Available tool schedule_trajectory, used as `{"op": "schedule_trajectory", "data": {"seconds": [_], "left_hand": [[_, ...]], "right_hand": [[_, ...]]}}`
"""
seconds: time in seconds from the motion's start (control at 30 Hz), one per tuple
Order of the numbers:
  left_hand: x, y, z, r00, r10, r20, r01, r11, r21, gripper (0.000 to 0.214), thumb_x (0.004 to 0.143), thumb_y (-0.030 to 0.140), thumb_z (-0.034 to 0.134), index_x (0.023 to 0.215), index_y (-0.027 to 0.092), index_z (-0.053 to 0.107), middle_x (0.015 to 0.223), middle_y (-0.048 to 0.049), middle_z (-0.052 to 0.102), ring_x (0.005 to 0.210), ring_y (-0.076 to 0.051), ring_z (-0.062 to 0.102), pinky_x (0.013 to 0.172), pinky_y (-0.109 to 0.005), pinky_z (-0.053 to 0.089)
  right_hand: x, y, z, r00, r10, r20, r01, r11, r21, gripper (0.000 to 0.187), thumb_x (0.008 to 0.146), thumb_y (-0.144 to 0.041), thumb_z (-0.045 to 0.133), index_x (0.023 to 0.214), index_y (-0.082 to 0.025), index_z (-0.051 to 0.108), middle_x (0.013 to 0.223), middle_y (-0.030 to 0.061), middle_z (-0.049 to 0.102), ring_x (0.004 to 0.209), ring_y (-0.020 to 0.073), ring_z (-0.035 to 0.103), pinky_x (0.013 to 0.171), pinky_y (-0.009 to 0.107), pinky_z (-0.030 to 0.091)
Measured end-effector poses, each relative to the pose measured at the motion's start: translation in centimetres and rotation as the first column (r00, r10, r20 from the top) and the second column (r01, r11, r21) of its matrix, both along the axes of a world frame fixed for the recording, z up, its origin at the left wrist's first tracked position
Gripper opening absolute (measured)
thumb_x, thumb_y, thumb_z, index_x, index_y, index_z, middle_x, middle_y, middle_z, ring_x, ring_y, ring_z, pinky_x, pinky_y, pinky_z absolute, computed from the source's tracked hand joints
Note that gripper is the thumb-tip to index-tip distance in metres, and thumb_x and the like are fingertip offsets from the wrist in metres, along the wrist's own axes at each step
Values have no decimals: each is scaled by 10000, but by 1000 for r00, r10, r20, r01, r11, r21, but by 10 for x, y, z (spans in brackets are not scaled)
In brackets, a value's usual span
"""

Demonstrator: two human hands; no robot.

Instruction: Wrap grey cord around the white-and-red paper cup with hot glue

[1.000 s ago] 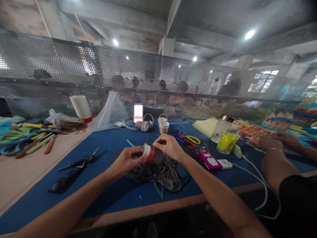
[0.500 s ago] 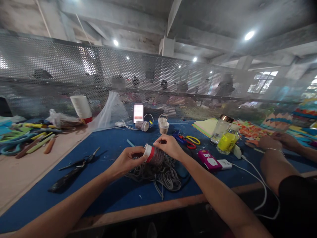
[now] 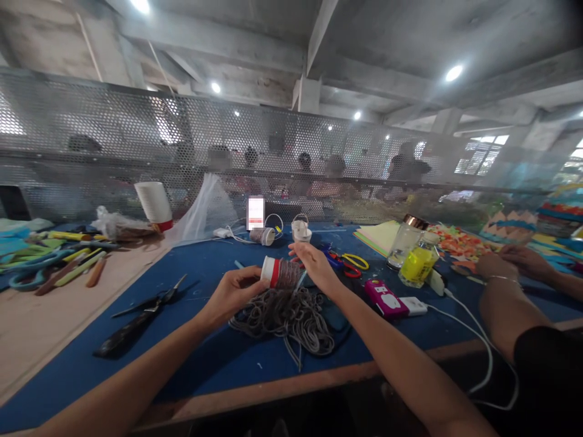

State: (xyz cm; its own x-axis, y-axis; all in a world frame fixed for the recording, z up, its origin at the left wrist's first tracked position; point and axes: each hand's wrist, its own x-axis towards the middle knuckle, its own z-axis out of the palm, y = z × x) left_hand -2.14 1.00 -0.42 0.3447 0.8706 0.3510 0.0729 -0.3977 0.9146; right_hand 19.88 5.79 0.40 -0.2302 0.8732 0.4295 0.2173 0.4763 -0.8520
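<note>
My left hand is closed around the rim end of a white paper cup with a red band. The cup lies tilted on its side in the air, its lower part wrapped in greyish-brown cord. At the wrapped end, my right hand has its fingers bent together on the cord; the fingertips are partly hidden. Below the cup a loose heap of grey cord lies on the blue table top. Just beyond my hands stands a small cord-wrapped cup with a handle.
Black-handled snips lie at left, near stacked paper cups and several tools. Scissors, a purple power bank with a white cable, and a yellow bottle are at right. Another person's hands work there.
The cup has turned to lie more level, with its rim to the left. My right hand has moved from above the cup to its wrapped far end.
</note>
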Motion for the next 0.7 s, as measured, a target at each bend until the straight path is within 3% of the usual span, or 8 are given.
{"op": "schedule_trajectory", "data": {"seconds": [0.1,0.2,0.5,0.7], "left_hand": [[-2,1,0,996,65,65,-63,997,-34,238,818,320,681,987,164,744,825,-30,706,779,-185,612,717,-257,459],[-5,5,-2,990,95,103,-90,995,-51,244,810,309,693,1003,168,743,862,-34,725,787,-185,617,731,-260,462],[-6,9,-2,968,45,248,11,975,-220,216,821,329,676,950,169,742,870,-53,729,737,-162,622,710,-258,473],[-6,10,-5,988,99,115,-85,989,-119,195,804,337,690,839,154,749,760,-30,698,692,-152,590,686,-246,443]], "right_hand": [[-1,-3,0,994,105,6,-104,992,-73,513,916,-570,459,1243,-187,554,1134,90,645,985,185,631,792,283,506],[-2,-5,-2,981,191,40,-188,980,-61,584,856,-566,576,1303,-197,503,1187,91,622,1013,195,625,856,312,501],[-5,-11,0,976,215,42,-216,976,19,608,782,-477,710,1292,-219,503,1183,89,619,1042,217,614,879,351,519],[-5,-14,4,978,204,52,-208,973,103,393,941,-414,514,1294,-242,532,1274,73,592,1141,190,573,988,356,445]]}}
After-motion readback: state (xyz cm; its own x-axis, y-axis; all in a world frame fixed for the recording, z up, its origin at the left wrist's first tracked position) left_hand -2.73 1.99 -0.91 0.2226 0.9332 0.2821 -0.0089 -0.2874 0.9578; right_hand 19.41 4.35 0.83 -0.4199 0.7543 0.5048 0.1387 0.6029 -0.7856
